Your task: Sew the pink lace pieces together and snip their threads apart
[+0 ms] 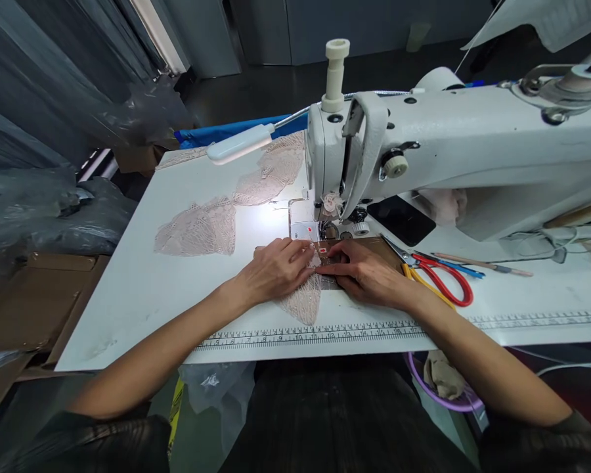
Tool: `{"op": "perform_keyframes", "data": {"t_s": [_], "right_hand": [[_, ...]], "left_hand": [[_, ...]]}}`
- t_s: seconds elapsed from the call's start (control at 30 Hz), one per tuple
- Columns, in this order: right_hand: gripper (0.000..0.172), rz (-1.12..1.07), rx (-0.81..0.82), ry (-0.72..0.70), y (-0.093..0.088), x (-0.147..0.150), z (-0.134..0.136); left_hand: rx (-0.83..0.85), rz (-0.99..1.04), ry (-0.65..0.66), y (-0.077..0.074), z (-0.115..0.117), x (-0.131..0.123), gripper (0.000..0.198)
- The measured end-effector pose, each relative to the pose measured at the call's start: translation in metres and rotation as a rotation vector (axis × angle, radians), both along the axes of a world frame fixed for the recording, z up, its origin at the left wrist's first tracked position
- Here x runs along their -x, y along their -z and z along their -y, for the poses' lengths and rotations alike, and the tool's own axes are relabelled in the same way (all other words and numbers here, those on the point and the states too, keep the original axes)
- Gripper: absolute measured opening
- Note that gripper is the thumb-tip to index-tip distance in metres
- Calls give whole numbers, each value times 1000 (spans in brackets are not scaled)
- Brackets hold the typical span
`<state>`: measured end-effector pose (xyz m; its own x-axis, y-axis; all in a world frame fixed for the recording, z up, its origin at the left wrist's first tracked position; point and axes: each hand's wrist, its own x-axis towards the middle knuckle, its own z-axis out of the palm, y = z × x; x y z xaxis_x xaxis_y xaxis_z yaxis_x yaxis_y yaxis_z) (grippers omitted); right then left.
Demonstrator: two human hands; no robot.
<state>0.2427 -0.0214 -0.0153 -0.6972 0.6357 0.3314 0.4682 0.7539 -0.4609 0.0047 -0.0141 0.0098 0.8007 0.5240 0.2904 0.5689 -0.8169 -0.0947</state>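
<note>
A small pale pink lace piece point(303, 303) lies at the front of the sewing machine's needle area, its pointed end toward me. My left hand point(282, 268) is closed over its upper part, fingertips gripping the fabric just before the presser foot point(329, 230). From the other side, my right hand point(367, 270) pinches the lace's right edge between thumb and fingers. Part of the lace is hidden beneath my left fingers. The white sewing machine point(438, 144) stands directly beyond both hands.
More lace pieces point(197, 228) lie on the white table point(128, 295) to the left. Red-handled scissors point(446, 279), yellow-handled scissors point(428, 286), pens and a black phone point(401, 220) are at the right. A lamp point(241, 143) hangs over the table. A printed ruler point(325, 335) runs along the front edge.
</note>
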Motion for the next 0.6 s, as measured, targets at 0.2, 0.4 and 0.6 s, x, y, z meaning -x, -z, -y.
{"op": "perform_keyframes", "data": {"t_s": [0.2, 0.4, 0.6], "right_hand": [[34, 13, -28, 8, 1, 0, 1], [33, 18, -2, 75, 4, 0, 0], [35, 3, 6, 154, 8, 3, -2]], "left_hand": [[23, -171, -19, 4, -4, -1, 42], [-28, -224, -32, 4, -15, -11, 45], [-13, -194, 2, 4, -35, -12, 44]]}}
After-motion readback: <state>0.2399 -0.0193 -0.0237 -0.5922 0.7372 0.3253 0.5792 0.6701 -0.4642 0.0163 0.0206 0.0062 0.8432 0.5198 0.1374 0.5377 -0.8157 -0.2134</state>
